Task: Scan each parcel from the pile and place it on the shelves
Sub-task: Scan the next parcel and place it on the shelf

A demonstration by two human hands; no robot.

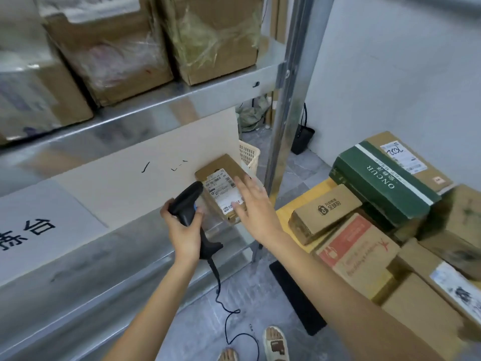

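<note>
Two hands: both over the lower shelf (145, 241).
Left hand (186, 234): grips black scanner (188, 201).
Right hand (253, 204): fingers straight, at parcel (223, 188), contact unclear.
Pile (385, 212): three o'clock of parcel.

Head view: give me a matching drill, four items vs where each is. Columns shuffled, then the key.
Things:
1. barcode scanner
2. small labelled parcel
3. green box
4. straw-wrapped box

Places:
A. on top of the pile at right
B. on the upper shelf
C. gripped in the left hand
D. on the lower shelf, under the right hand

Pairs: 1-C, 2-D, 3-A, 4-B
</note>
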